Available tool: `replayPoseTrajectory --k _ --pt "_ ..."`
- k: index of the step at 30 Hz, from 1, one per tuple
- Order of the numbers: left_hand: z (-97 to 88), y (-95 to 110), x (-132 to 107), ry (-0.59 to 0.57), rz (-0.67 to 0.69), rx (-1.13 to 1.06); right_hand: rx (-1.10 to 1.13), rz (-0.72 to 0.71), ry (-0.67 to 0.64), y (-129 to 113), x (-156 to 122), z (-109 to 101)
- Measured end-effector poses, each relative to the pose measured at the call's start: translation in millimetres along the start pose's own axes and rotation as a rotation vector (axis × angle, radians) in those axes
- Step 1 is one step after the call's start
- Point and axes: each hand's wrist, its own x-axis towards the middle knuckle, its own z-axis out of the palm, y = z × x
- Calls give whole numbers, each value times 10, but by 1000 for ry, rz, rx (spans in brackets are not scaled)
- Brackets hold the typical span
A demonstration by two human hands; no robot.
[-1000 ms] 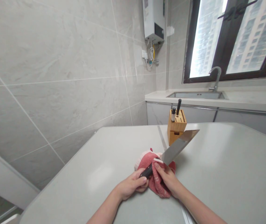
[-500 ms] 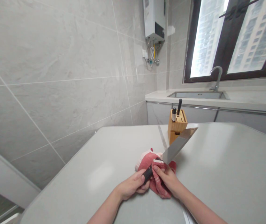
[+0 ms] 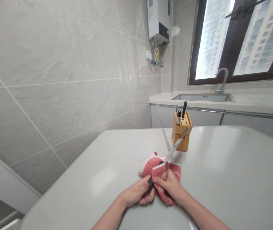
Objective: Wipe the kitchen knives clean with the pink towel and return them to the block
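The person's left hand [image 3: 136, 193] had its fingers [image 3: 144, 192] closed round the black handle of a kitchen knife [image 3: 174, 152], whose blade rose edge-on and tilted toward a bamboo knife block [image 3: 181, 134]. The right hand [image 3: 171, 187] pinched a fold of red towel [image 3: 173, 169] around the blade's heel, its fingers closed. The towel lay bunched on the pale counter [image 3: 222, 159], near the block.

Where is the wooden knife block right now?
In the head view, the wooden knife block stands on the pale tabletop, right of centre, just past the tip of the kitchen knife, with the steel sink behind it.
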Motion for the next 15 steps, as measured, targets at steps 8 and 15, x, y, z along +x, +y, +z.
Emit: replayPoseTrajectory --k 8,15 --pt "-17 -11 -4 -11 -35 4 -111 -16 34 23 -2 24" --pt "13 43 18 5 -50 0 -81 -29 66 -3 7 29"
